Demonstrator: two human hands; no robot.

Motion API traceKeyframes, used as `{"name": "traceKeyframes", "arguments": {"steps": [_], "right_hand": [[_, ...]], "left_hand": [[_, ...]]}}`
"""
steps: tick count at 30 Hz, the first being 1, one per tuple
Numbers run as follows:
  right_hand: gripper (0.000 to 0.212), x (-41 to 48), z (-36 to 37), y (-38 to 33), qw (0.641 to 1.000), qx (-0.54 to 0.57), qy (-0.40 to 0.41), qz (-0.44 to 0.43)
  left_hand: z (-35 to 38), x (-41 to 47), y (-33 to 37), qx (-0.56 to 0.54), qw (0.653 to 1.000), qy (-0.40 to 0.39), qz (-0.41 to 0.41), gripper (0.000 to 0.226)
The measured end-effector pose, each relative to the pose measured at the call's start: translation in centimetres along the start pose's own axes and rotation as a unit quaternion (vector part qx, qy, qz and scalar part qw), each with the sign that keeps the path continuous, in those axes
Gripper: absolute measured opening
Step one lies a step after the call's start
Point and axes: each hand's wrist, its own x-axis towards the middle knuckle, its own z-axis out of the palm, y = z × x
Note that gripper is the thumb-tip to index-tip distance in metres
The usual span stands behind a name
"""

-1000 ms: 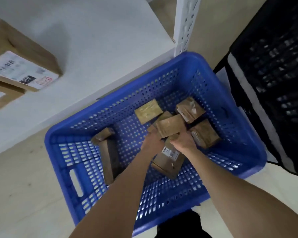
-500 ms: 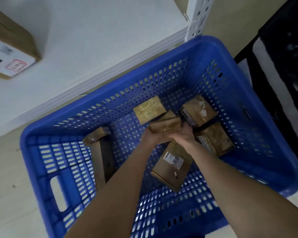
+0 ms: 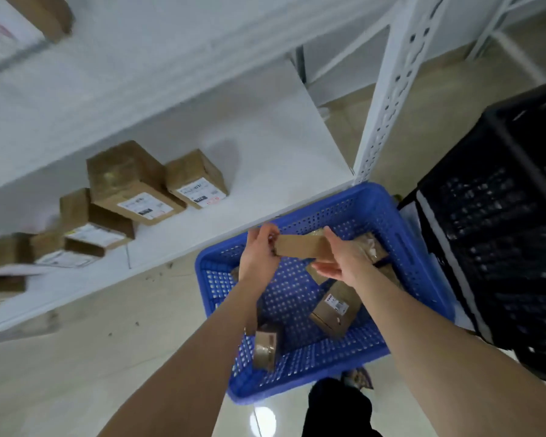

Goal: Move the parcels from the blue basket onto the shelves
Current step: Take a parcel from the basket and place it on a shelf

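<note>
Both my hands clamp one flat brown parcel point(image 3: 300, 246) above the blue basket point(image 3: 369, 197): left hand point(image 3: 259, 253) pinching one end, right hand point(image 3: 341, 257) wrapping the other. Feels likely light, stiff cardboard; end grips suit it. More parcels below. Beyond, lower shelf point(image 3: 265, 146) holds labelled boxes point(image 3: 133, 181).

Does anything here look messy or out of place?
Mildly. The shelf parcels sit skewed and overlapping, not squared up. One basket parcel leans on end against the blue basket wall. Nothing looks damaged or spilled.
</note>
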Motion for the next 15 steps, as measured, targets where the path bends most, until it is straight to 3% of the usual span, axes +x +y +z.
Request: {"name": "traceKeyframes", "arguments": {"steps": [5,8,11,15], "right_hand": [[0.033,-11.6,1.7,-3.6,0.989,0.132,-0.06,-0.04],[0.022,-17.4,1.9,-4.2,0.978,0.158,-0.111,-0.077],[0.015,-22.6,1.9,-4.0,0.971,0.154,-0.142,-0.114],[0.013,-28.9,1.3,-2.6,0.965,0.129,-0.175,-0.148]], "left_hand": [[-9.2,-5.4,6.3,0.073,0.994,0.064,0.042,0.052],[-13.7,-7.8,8.5,-0.047,0.994,0.097,-0.01,0.047],[-17.5,-11.4,11.0,-0.203,0.973,0.077,-0.075,0.035],[-20.5,-17.4,13.9,-0.261,0.961,0.023,-0.085,0.049]]}}
